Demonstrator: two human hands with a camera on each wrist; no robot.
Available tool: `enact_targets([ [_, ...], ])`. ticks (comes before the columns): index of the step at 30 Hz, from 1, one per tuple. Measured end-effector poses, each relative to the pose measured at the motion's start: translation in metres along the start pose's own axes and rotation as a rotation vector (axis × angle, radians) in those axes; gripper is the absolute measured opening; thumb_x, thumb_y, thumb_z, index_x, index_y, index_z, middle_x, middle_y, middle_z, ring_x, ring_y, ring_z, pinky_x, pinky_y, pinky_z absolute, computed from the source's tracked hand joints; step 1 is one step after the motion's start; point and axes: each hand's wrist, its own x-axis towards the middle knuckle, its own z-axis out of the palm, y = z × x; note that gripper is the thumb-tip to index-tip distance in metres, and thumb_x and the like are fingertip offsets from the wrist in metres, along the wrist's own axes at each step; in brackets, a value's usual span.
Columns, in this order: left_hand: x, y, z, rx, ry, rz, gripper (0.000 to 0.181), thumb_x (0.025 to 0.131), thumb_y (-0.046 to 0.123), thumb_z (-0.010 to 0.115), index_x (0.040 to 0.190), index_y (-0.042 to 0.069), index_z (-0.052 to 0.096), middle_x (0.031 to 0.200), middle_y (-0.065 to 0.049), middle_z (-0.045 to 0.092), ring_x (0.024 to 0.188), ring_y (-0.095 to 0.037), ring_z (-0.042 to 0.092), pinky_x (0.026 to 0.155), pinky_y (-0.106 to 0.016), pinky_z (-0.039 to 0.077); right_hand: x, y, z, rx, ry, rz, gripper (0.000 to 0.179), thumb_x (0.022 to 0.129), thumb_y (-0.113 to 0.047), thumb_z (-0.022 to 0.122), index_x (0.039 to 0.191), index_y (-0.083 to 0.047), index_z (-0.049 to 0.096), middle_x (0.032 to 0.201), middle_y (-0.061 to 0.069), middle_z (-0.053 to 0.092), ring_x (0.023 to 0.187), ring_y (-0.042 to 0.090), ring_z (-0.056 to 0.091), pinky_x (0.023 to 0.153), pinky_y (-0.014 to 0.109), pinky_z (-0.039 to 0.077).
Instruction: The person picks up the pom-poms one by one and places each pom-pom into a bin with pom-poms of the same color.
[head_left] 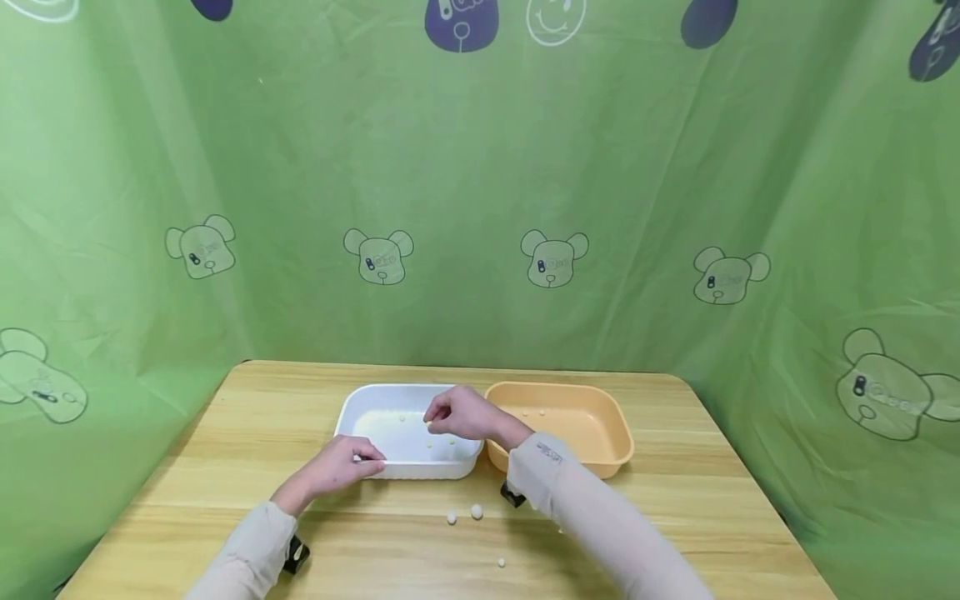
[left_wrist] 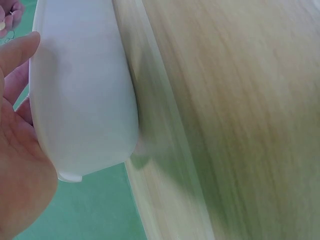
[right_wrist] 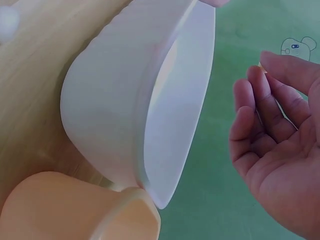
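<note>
A white plastic basin (head_left: 420, 472) stands on the table, with a few small yellowish bits (head_left: 429, 446) on its floor. My left hand (head_left: 343, 467) holds its near rim at the left corner; in the left wrist view the thumb (left_wrist: 22, 50) lies on the outer side and other fingers pass behind the rim. Over the basin, my right hand (head_left: 463, 414) pinches a small yellowish piece (right_wrist: 261, 67) between thumb and fingertips. Most of that piece is hidden by the fingers, so I cannot tell its kind.
An orange basin (head_left: 621, 442) adjoins the white one on the right, with small pale bits (head_left: 542, 413) inside. Nearer me on the wooden table (head_left: 390, 550) lie a white ball (head_left: 477, 512), a smaller ball (head_left: 452, 518) and a tiny one (head_left: 502, 562). Green curtains (head_left: 465, 317) surround the table.
</note>
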Motion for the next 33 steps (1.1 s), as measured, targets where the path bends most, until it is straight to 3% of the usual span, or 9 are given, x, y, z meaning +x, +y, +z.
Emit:
enact_targets([
  [33, -0.002, 0.003, 0.000, -0.007, -0.002, -0.007, 0.015, 0.089, 0.022, 0.065, 0.089, 0.011, 0.075, 0.082, 0.012, 0.065, 0.079, -0.007, 0.059, 0.075, -0.030, 0.048, 0.028, 0.007, 0.015, -0.034, -0.056, 0.064, 0.012, 0.083, -0.009, 0.071, 0.092, -0.002, 0.072, 0.075, -0.006, 0.065, 0.066, 0.006, 0.058, 0.065, 0.021, 0.048],
])
